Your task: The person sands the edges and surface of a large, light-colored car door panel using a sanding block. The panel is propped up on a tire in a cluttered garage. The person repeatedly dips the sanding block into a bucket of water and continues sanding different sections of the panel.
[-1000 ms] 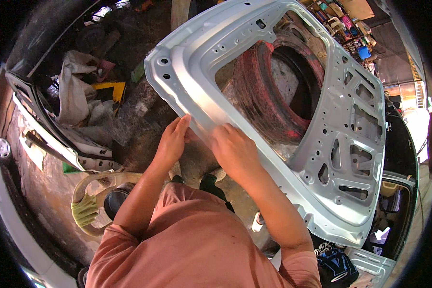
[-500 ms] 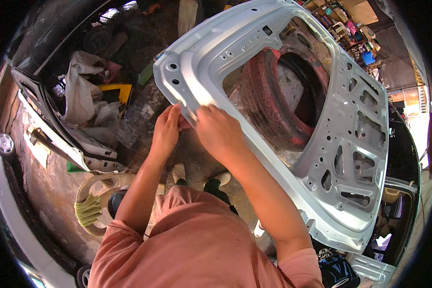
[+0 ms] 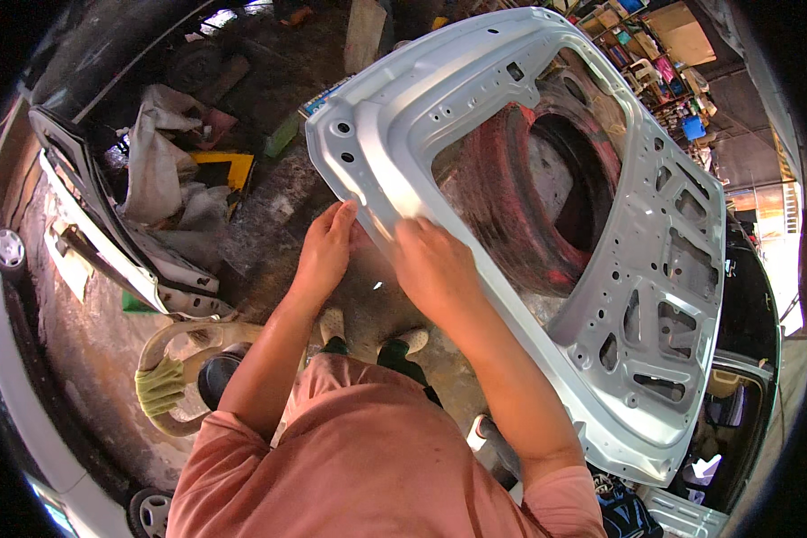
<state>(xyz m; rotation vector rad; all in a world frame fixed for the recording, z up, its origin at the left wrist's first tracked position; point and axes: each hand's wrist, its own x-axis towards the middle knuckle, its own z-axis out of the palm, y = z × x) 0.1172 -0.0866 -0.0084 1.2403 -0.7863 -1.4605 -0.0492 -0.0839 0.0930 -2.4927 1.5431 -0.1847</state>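
A silver-grey car tailgate point(image 3: 592, 403), bare metal-coloured with a large window opening and many cut-outs, lies before me. My left hand point(image 3: 325, 251) is at its left edge, thumb along the rim and the other fingers curled out of sight beneath. Just to the right, my right hand point(image 3: 435, 269) presses on the flat border of the tailgate. Its fingers are bent together and smeared at the tips, so anything under them is hidden.
Through the window opening shows a reddish, dusty tyre point(image 3: 489, 193). At left are a dismantled car panel point(image 3: 108, 224), a plastic chair point(image 3: 157, 345) with a green cloth point(image 3: 160, 387), and a white car point(image 3: 40, 439). Cluttered shelves point(image 3: 646, 67) stand far right.
The view has shifted, so the tailgate and both hands sit slightly lower and farther right. My right hand has slid a little away from the left along the border.
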